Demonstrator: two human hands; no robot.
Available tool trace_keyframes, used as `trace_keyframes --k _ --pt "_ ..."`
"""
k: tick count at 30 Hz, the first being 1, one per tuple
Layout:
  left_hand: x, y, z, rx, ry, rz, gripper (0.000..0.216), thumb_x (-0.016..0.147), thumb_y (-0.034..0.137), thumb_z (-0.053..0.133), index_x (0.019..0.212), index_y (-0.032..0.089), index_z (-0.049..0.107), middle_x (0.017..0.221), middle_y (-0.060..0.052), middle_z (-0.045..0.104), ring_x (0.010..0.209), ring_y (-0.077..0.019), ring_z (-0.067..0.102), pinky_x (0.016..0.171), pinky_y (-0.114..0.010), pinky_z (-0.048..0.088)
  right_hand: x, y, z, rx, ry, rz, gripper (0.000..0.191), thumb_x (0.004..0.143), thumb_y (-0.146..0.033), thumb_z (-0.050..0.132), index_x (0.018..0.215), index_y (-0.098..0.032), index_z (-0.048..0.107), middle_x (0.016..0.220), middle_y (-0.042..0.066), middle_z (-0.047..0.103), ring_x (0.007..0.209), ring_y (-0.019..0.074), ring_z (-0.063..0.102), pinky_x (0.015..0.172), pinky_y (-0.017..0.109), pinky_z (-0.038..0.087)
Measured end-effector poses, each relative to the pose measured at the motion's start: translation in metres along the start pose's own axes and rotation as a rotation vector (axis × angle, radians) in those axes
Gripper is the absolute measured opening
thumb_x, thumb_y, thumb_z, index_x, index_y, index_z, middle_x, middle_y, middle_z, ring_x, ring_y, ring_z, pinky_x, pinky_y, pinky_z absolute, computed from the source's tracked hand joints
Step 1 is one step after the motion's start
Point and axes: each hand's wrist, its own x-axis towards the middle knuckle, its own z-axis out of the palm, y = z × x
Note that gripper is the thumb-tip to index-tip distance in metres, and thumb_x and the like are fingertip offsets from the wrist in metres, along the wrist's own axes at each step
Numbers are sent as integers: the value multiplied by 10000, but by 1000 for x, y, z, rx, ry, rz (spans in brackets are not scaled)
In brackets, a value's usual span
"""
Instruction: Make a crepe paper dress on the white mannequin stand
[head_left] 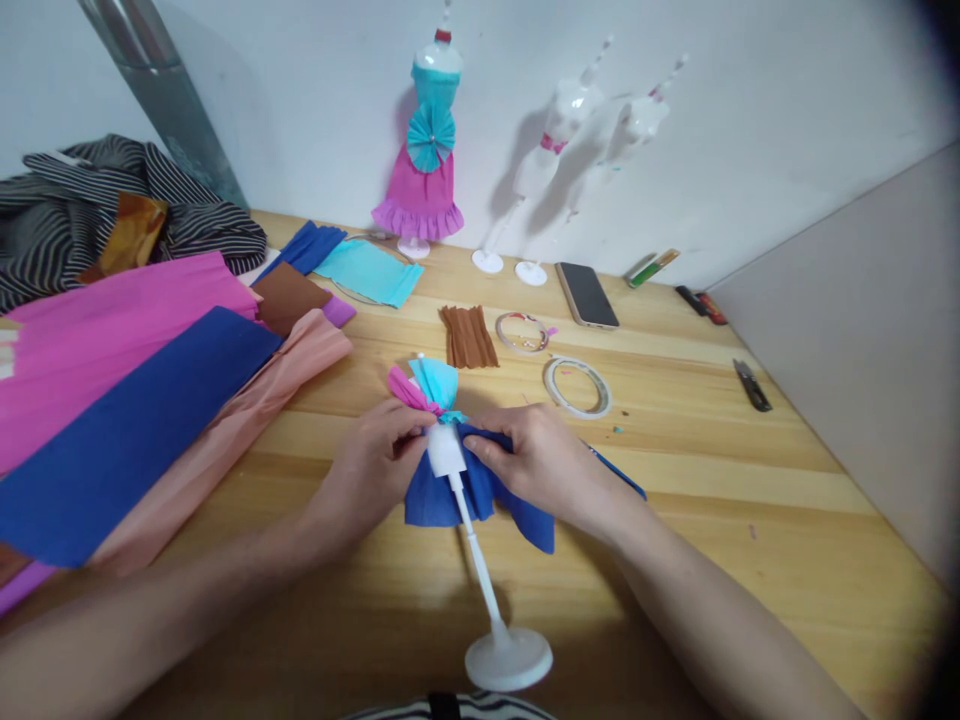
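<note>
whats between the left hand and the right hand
In the head view, the white mannequin lies between the left hand and right hand, with blue paper spread behind it.

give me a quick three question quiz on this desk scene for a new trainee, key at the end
1. What colour is the strip pinched in the right hand?
a) brown
b) dark blue
c) pink

2. True or false: the phone lies to the left of the brown pleated piece.

3. How many figures stand along the wall?

Key
1. b, dark blue.
2. False: the phone lies to the right of the brown pleated piece.
3. Three.
</note>
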Motion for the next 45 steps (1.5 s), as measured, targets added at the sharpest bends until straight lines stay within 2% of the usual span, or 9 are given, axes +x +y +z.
trace_keyframes --k 4,6,13,20,27,31,34,39,45 --pt "2 3 0 -224 46 -241 161 781 171 592 899 139 696 675 5 587 599 -101 521 552 -210 417 -1 -4 -2 -14 -31 14 221 831 -199 488 639 -166 592 546 -9 530 495 101 418 515 227 274" --pt "3 3 0 -281 63 -308 171 771 207 616 905 141 699 665 11 583 585 -94 515 538 -202 405 -2 -6 -2 -10 -51 19 219 833 -189 485 651 -165 603 563 -1 552 511 107 439 526 227 291" --pt "4 10 0 -384 62 -361 158 745 214 632 871 140 693 802 -38 705 722 -138 633 675 -238 487 -2 -9 -3 -20 -84 15 216 842 -183 487 681 -164 629 603 9 592 553 118 486 557 224 327" --pt "-4 18 -6 -409 1 -412 265 728 250 637 946 106 679 871 -85 723 769 -169 653 715 -272 513 -2 -11 -4 -45 -85 42 218 841 -183 499 667 -166 629 587 8 590 529 113 474 546 219 327" --pt "-15 23 -9 -344 -126 -244 278 794 192 570 1056 142 650 949 -66 710 846 -161 652 780 -293 528 -2 -6 -4 -34 -58 -1 220 846 -185 497 689 -169 650 612 15 618 549 120 505 557 221 346" --pt "-15 15 -4 -199 -54 -191 281 762 144 591 1039 154 638 822 -28 660 704 -130 592 639 -253 499 -2 1 -7 -44 -63 14 209 844 -188 503 740 -175 684 625 17 637 552 126 528 555 223 360" --pt "-12 11 -3 -114 -6 -105 266 741 76 571 975 170 655 817 -17 637 673 -110 552 584 -221 451 -5 5 -11 -54 -44 10 217 847 -186 495 828 -185 712 686 33 680 592 142 576 571 231 382" --pt "-12 8 -4 -79 -9 -13 300 763 37 529 1002 167 656 936 -45 636 796 -127 584 655 -235 473 -9 6 -14 -25 12 -17 275 815 -162 520 1014 -229 698 796 21 728 658 160 642 605 235 425" --pt "-12 5 -5 -1 -21 49 344 803 20 471 1044 184 652 963 -54 620 891 -139 601 734 -245 502 -6 7 -12 -67 81 -31 341 769 -85 482 976 -211 721 863 32 749 722 175 675 654 243 452"
